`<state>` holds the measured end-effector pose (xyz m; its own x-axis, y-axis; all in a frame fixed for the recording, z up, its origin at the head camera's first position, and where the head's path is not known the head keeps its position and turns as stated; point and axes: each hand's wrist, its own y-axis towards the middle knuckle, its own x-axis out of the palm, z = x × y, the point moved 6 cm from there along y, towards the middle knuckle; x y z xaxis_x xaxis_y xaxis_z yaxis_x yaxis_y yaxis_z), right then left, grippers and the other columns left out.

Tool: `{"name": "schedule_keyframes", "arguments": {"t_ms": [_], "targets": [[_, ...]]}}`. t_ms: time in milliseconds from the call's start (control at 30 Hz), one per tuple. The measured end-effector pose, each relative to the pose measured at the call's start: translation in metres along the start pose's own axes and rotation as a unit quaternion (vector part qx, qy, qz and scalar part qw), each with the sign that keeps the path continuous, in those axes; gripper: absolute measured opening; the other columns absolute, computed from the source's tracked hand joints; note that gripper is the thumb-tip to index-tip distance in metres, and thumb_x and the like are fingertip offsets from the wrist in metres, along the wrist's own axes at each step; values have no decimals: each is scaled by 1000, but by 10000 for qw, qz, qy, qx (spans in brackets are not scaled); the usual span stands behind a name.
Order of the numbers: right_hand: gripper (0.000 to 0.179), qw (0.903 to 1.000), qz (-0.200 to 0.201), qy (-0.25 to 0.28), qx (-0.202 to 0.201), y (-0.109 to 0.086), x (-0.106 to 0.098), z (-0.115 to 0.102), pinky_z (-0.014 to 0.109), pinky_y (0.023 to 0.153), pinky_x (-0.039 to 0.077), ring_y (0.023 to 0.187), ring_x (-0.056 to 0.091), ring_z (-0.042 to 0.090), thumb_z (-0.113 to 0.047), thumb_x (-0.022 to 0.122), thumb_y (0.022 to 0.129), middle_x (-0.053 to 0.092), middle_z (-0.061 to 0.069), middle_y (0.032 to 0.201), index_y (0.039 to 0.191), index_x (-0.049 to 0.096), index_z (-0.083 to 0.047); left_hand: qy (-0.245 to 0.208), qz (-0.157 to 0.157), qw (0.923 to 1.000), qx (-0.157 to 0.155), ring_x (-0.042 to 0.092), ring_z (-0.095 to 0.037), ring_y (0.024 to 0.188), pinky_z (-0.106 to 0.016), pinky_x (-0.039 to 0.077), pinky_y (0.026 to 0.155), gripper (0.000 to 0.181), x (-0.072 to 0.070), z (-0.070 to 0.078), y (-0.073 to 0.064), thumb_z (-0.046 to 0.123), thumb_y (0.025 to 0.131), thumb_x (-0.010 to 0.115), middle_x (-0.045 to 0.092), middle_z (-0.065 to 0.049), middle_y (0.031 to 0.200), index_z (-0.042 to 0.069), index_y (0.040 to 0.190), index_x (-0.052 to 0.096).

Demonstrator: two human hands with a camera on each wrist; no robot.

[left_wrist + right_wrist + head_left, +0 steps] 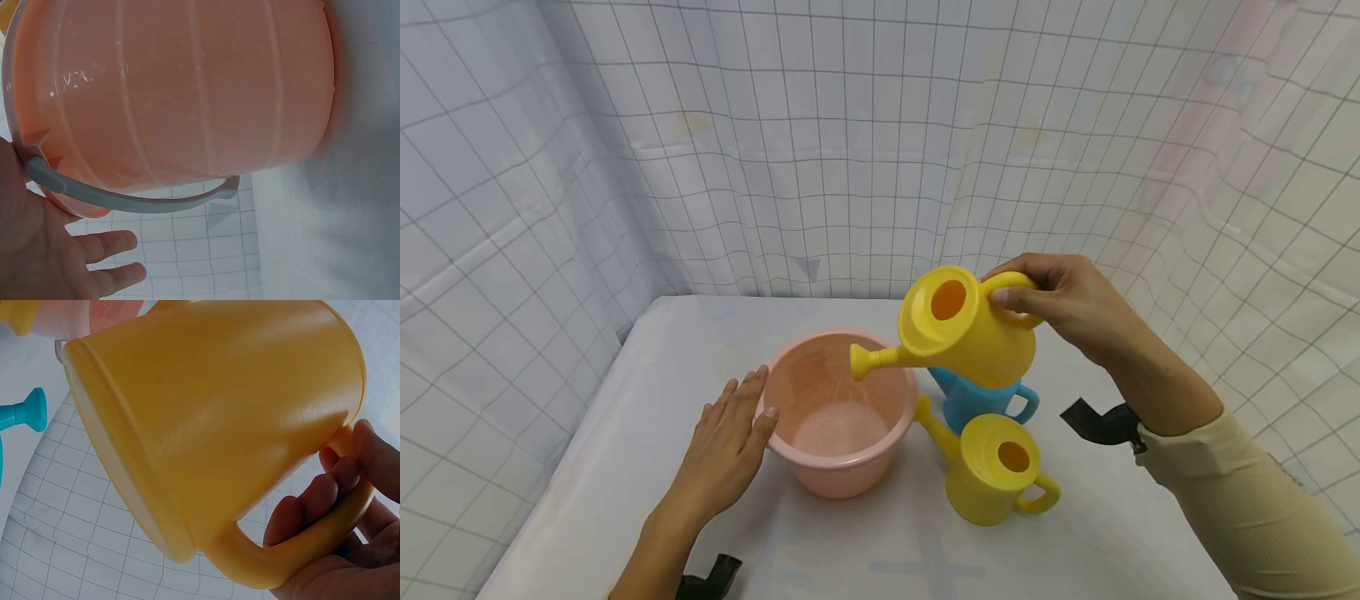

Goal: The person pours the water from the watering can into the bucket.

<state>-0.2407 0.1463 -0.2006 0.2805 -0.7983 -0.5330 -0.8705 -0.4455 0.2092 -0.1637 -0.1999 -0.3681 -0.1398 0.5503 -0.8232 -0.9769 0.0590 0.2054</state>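
My right hand [1071, 304] grips the handle of a yellow watering can [992, 354], held tilted in the air with its spout over a pink bucket [842, 482]. Faint thin streaks run from the spout head down into the bucket. In the right wrist view, the fingers [319, 494] curl around the handle of the can [219, 412]. My left hand [726, 442] touches the bucket's left rim, its fingers extended. Seen from the left wrist, the bucket [169, 94] stands upright, its grey carrying handle [137, 203] hanging down the side.
A second yellow watering can [977, 492] stands on the white-covered table [647, 400], right of the bucket. Behind it is a blue watering can [973, 404], partly hidden by the raised one. White grid-patterned curtains [850, 150] enclose the table.
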Motion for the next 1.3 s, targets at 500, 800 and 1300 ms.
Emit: {"name": "schedule_keyframes", "arguments": {"t_ms": [500, 800, 1300], "targets": [[28, 10000, -16, -31, 17, 1, 0, 1, 30, 77, 55, 90, 60, 23, -26, 62, 91, 69, 0, 102, 112, 66, -7, 30, 11, 10000, 3, 14, -39, 146, -68, 11, 109, 58, 0, 0, 1, 45, 101, 32, 24, -10, 157, 26, 153, 15], [28, 10000, -16, -39, 64, 1, 0, 0, 30, 77, 54, 89, 60, 23, -26, 63, 91, 69, 0, 101, 111, 66, -8, 12, -25, 10000, -20, 13, -39, 146, -68, 9, 109, 58, 1, 0, 1, 45, 101, 32, 23, -10, 158, 26, 153, 14], [28, 10000, -36, -43, 7, 1, 0, 0, 30, 78, 55, 90, 60, 23, -26, 62, 91, 69, 0, 102, 112, 66, -8, 6, -15, 10000, -10, 13, -39, 146, -68, 10, 109, 58, 0, 0, 0, 45, 101, 32, 23, -9, 158, 26, 153, 14]]}}
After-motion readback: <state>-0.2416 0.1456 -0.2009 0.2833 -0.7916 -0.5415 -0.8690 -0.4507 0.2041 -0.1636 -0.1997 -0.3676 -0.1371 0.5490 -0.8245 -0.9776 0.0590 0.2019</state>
